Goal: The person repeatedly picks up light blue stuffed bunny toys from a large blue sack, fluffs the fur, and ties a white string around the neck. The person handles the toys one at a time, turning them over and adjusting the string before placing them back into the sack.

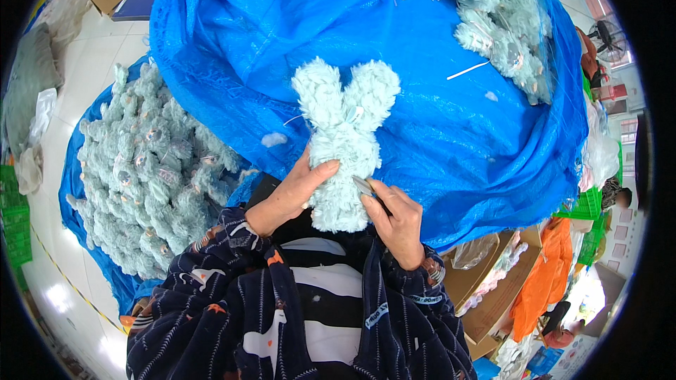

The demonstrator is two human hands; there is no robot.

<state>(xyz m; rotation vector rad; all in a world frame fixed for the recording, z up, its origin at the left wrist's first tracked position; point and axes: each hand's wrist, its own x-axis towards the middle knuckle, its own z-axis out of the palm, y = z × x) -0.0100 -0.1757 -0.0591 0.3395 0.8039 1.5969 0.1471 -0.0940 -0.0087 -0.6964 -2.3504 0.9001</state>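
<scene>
A pale mint plush bunny (345, 144) with two long fluffy ears lies over the near edge of the blue sheet, ears pointing away from me. My left hand (299, 186) grips its left side, thumb across the fur and fingers tucked underneath. Against the right side of its lower body, my right hand (396, 214) is closed around a small grey metal tool (362, 186) with a pointed tip. Most of that tool is hidden by my fingers, so its exact kind does not show. A small white tag (358, 114) sits at the base of the right ear.
The blue sheet (282, 35) covers the raised surface ahead, with a heap of plush toys (503, 21) at far right. Another large plush pile (151, 176) stands at left. Cardboard boxes (503, 295) and orange cloth (543, 278) are at lower right; green crates (14, 218) stand far left.
</scene>
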